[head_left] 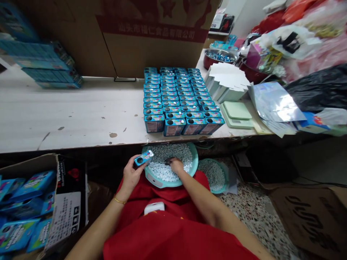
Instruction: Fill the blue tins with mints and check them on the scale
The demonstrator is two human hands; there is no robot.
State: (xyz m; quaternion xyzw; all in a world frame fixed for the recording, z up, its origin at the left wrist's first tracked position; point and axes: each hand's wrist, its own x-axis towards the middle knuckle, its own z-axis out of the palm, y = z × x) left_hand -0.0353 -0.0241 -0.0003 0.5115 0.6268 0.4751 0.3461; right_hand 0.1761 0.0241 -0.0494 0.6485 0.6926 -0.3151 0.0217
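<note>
My left hand [131, 174] is closed around a small blue candy box [143, 158], held tilted at the left rim of a mint-green basin [159, 183]. A few white balls show at the box's upper right corner. Round white candies [184, 151] fill the basin, which sits at my lap. My right hand [176, 165] reaches into these candies, its fingers closed on a small dark object [169, 160], partly hidden, whose kind I cannot make out. Rows of similar blue boxes [175, 126] stand upright on the white table [119, 122] beyond the basin, some with white balls on top.
A second basin of candies [213, 175] sits lower right. On the table are a pale green scale [237, 113], stacked white card [227, 79], a metal bowl [219, 57] and a large carton [154, 43]. An open carton [70, 202] of blue packs stands left.
</note>
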